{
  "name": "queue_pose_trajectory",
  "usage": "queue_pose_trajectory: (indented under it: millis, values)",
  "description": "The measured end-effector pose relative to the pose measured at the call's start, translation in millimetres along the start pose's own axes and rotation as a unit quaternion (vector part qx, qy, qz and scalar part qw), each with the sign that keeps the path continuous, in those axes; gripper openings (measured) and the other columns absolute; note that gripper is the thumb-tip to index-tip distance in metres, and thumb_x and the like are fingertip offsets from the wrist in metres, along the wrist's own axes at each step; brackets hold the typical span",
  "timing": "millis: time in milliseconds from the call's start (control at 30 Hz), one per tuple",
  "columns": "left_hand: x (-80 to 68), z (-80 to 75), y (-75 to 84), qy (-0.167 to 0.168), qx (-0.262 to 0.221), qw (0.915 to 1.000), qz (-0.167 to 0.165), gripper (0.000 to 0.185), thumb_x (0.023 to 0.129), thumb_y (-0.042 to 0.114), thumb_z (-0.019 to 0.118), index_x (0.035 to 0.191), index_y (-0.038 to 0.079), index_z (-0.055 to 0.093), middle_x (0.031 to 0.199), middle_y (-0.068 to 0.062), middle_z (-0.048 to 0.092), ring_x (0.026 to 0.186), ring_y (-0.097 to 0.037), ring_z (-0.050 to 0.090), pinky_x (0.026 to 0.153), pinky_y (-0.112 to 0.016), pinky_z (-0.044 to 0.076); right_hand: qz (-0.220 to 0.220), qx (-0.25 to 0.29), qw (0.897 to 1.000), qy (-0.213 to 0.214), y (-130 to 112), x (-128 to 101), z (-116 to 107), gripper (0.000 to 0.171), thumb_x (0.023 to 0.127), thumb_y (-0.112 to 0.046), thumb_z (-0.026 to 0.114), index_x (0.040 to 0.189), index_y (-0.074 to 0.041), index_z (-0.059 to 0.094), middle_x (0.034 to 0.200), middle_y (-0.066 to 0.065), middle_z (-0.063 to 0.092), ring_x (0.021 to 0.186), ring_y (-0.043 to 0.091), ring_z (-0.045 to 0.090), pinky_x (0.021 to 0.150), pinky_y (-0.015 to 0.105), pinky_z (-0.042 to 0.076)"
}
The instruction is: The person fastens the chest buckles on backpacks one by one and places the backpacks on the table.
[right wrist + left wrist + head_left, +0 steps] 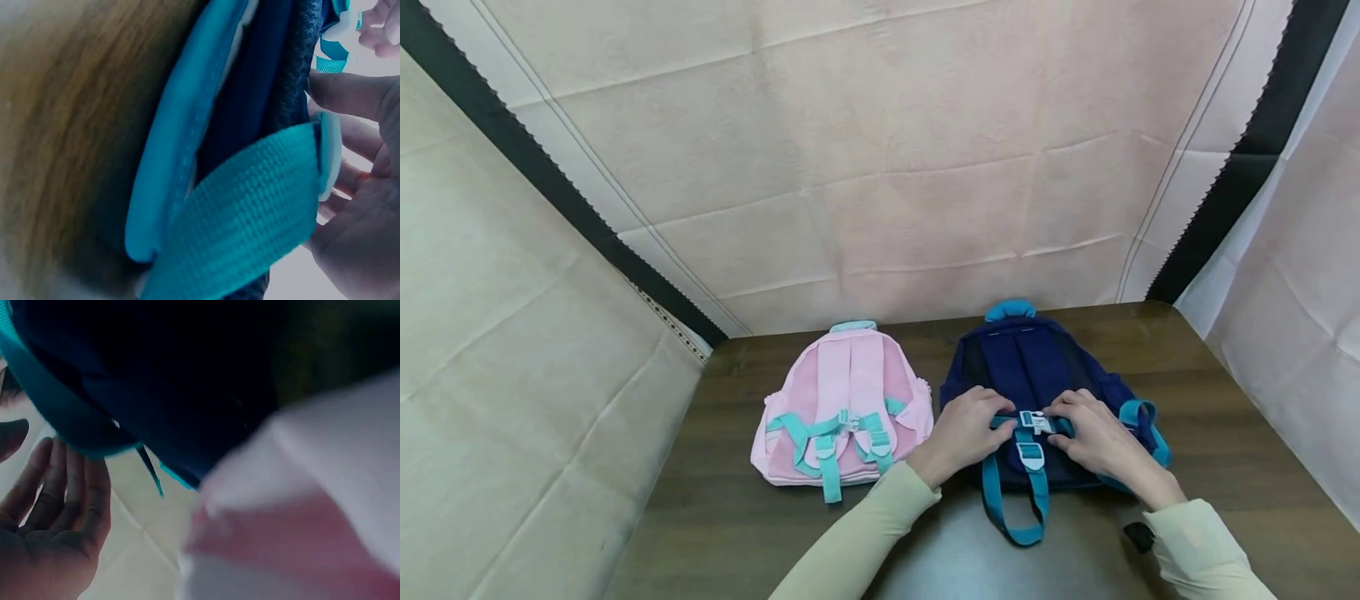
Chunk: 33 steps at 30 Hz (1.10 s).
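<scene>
A navy backpack (1026,354) with teal straps lies on the table, its shoulder straps facing up. Across them runs a teal chest strap (1004,422) with a white buckle (1036,422), its halves joined. My left hand (966,429) pinches this strap just left of the buckle, thumb below and fingers above. On the other side, my right hand (1097,437) pinches the strap close to the buckle. In the left wrist view the left hand (56,519) reaches past a teal strap edge (81,434). The right wrist view shows the right hand (369,187) beside teal webbing (244,212).
A pink backpack (835,375) with mint straps lies to the left, close to my left forearm. A teal strap loop (1022,533) hangs toward me on the brown table (760,533). Pale fabric walls (925,167) rise behind and at both sides.
</scene>
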<state>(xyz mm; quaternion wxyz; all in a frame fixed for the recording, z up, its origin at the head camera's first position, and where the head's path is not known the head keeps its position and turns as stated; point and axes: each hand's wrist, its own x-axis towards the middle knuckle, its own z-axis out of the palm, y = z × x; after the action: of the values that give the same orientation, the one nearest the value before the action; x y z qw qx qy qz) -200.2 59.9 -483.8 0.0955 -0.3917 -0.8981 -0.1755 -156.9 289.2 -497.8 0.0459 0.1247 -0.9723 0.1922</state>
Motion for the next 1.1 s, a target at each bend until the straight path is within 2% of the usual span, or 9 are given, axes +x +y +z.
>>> queue_pose_trajectory:
  millis: [233, 500, 733, 1100]
  values:
    - [10.6, 16.1, 5.4, -0.039, 0.012, 0.9991, -0.013, 0.038, 0.095, 0.044, 0.068, 0.126, 0.023, 0.069, 0.122, 0.006, 0.071, 0.107, -0.007, 0.063, 0.091, -0.018, 0.054, -0.003, -0.005, 1.0, 0.002, 3, 1, 3, 0.027, 0.084, -0.012, 0.08, 0.109, -0.005, 0.075, 0.107, 0.008, 0.069, 0.098, 0.026, 0.057, 0.083, 0.048, 0.05]
    - [16.7, 27.4, 6.8, -0.039, 0.022, 0.9989, 0.009, 0.034, 0.095, 0.044, 0.067, 0.121, 0.023, 0.072, 0.116, 0.008, 0.073, 0.103, -0.006, 0.064, 0.091, -0.019, 0.053, -0.013, 0.0, 1.0, 0.01, 5, 2, 3, 0.023, 0.084, -0.011, 0.079, 0.106, -0.006, 0.076, 0.103, 0.007, 0.069, 0.094, 0.023, 0.057, 0.079, 0.042, 0.052]
    - [16.8, 28.2, 4.1, -0.038, 0.004, 0.9993, -0.006, 0.03, 0.097, 0.043, 0.065, 0.118, 0.023, 0.072, 0.112, 0.009, 0.073, 0.099, -0.006, 0.063, 0.09, -0.02, 0.053, -0.008, 0.012, 1.0, 0.022, 6, 0, -3, 0.022, 0.085, -0.012, 0.078, 0.107, -0.008, 0.076, 0.105, 0.006, 0.07, 0.098, 0.024, 0.057, 0.081, 0.042, 0.052]
    - [14.9, 27.5, 1.1, -0.039, 0.001, 0.9992, -0.011, 0.028, 0.099, 0.042, 0.061, 0.117, 0.023, 0.07, 0.108, 0.009, 0.071, 0.093, -0.006, 0.059, 0.085, -0.018, 0.051, -0.017, 0.033, 0.998, 0.044, 9, -1, -8, 0.023, 0.086, -0.008, 0.074, 0.109, -0.003, 0.075, 0.106, 0.01, 0.07, 0.101, 0.029, 0.059, 0.084, 0.049, 0.052]
